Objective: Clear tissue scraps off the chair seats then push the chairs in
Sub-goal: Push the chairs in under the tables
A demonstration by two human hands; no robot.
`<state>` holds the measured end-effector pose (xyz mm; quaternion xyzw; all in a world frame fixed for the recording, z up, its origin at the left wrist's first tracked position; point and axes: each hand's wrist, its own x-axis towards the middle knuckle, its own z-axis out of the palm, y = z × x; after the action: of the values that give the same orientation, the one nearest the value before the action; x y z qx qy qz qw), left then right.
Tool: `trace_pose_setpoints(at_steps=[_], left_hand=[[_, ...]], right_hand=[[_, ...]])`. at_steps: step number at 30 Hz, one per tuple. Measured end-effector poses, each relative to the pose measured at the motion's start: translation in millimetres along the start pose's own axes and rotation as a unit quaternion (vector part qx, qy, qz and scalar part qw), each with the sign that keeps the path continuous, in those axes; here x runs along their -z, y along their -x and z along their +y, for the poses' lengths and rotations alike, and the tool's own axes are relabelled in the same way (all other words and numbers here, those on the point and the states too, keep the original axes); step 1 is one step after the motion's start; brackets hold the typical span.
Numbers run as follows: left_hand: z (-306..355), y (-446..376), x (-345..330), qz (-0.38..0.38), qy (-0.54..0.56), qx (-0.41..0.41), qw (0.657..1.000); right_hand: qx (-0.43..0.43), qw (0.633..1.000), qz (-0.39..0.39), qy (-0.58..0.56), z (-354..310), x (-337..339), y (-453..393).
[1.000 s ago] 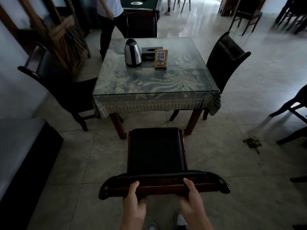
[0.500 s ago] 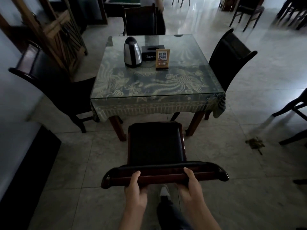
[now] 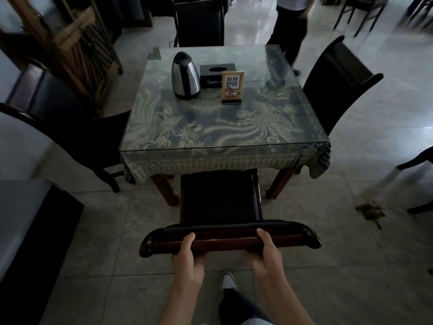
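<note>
A dark wooden chair (image 3: 221,198) with a black padded seat stands right in front of me, its seat's front edge under the cloth hem of the glass-topped table (image 3: 210,146). My left hand (image 3: 187,254) and my right hand (image 3: 267,252) both grip the chair's top rail (image 3: 229,238), thumbs over the rail. The seat shows no scraps. Three more black chairs stand round the table: one on the left (image 3: 61,123), one on the right (image 3: 337,83), one at the far side (image 3: 199,22).
On the table stand a steel kettle (image 3: 185,76), a black tissue box (image 3: 216,71) and a small sign (image 3: 232,86). A clump of debris (image 3: 370,211) lies on the tiled floor at right. A person (image 3: 290,26) walks behind the table. A dark counter (image 3: 35,231) runs along the left.
The chair has slid forward toward the table, its seat now reaching under the cloth edge. My hands keep their grip on the rail. The person behind the table has moved from left to right.
</note>
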<state>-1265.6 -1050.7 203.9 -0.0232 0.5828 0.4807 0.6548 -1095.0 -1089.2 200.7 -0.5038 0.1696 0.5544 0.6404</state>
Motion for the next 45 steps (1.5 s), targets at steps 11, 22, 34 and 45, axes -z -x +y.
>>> trace_pose_setpoints(at_steps=[11,22,34,45], left_hand=[[24.2,-40.3,-59.1,0.010,0.047,0.009,0.999],[33.5,-59.6,-86.0,0.005,0.048,0.004,0.999],[37.7,-56.9,-70.2,0.007,-0.091,-0.035,0.995],[43.0,-0.1,-57.6,-0.028,-0.603,-0.354,0.714]], right_hand=[[-0.013,1.000,-0.022,-0.017,-29.2,-53.1,-47.7],[-0.019,0.999,-0.011,-0.024,-39.4,-78.1,-69.1],[0.025,0.981,-0.021,0.189,-38.8,-58.8,-64.8],[0.273,0.625,-0.144,0.717,-59.3,-75.3,-11.3]])
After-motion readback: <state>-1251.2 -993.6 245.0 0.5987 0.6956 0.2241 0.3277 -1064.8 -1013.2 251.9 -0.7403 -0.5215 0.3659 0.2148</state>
